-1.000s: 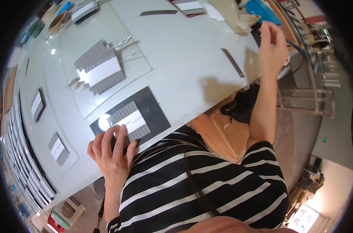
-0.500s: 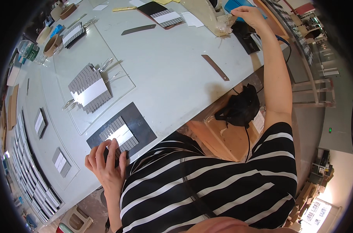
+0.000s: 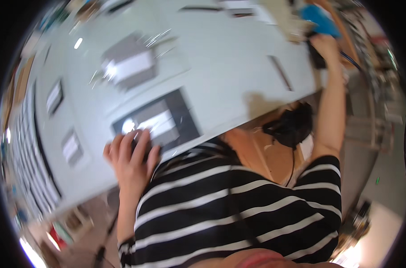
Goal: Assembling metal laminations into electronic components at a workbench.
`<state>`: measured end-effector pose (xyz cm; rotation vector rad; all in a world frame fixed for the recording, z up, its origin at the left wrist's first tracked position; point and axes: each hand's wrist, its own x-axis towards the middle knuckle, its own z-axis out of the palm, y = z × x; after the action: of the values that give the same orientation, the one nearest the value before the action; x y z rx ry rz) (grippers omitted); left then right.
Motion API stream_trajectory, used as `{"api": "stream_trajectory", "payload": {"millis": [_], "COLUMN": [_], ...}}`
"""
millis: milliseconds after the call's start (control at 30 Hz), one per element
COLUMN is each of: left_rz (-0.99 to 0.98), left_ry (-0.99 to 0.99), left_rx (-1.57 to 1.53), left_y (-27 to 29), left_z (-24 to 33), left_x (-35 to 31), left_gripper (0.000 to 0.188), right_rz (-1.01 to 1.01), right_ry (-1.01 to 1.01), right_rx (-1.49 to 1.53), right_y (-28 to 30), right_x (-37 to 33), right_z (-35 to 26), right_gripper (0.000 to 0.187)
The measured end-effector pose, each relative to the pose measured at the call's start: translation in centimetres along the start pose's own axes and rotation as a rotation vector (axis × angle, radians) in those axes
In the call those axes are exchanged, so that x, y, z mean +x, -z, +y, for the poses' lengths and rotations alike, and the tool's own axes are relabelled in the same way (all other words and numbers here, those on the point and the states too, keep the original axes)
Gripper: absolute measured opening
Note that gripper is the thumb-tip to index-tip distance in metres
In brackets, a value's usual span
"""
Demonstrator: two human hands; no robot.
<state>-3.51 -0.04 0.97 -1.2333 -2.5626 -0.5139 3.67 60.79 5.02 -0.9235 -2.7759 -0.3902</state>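
My left hand (image 3: 132,154) rests on the near left part of a dark mat (image 3: 185,114) at the table's near edge. Its fingers are bent but apart, touching a flat piece of grey strips with a white band (image 3: 160,125). Something dark shows between its thumb and fingers; I cannot make out whether it is just the mat. My right hand (image 3: 326,46) is stretched to the far right. Its fingers are closed beside a beige tape dispenser (image 3: 290,22) and a black object (image 3: 317,56); what they hold is hidden by blur.
A larger bundle of grey strips with wires (image 3: 129,62) lies beyond the mat. Two small pieces, one dark-edged (image 3: 55,96) and one grey (image 3: 72,147), lie left, near long rows of strips (image 3: 28,156). A thin blade (image 3: 281,73) lies right. A black bag (image 3: 288,125) hangs below the edge.
The view has shifted and blurred. My right hand has come nearer, down from the dispenser's front toward the black object. My left hand stays on the mat.
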Motion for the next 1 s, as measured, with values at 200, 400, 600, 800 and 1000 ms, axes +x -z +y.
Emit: {"api": "stream_trajectory", "payload": {"millis": [200, 400, 600, 800, 1000], "left_rz": [0.036, 0.045, -0.003, -0.009, 0.001], "left_ry": [-0.020, -0.016, 0.007, -0.006, -0.019], "left_rx": [-0.078, -0.079, -0.114, -0.134, -0.158], "left_y": [-0.1, -0.2, -0.1, -0.2, -0.3], "left_z": [-0.3, 0.1, 0.4, 0.1, 0.2], "left_x": [0.5, 0.5, 0.6, 0.4, 0.4], "left_gripper": [0.040, 0.040, 0.044, 0.045, 0.048], "right_rz": [-0.058, -0.261, -0.120, -0.026, 0.066], "right_ry": [-0.256, 0.339, 0.314, 0.302, 0.302], "right_rx": [1.380, 1.315, 1.102, 0.969, 1.008], "right_y": [7.3, 10.4, 10.1, 9.5, 8.9], "right_x": [-11.3, -22.0, -23.6, -24.0, -24.3], "right_z": [-13.5, -31.2, -33.5, -34.3, -34.6], "right_gripper": [0.023, 0.009, 0.013, 0.013, 0.010]}}
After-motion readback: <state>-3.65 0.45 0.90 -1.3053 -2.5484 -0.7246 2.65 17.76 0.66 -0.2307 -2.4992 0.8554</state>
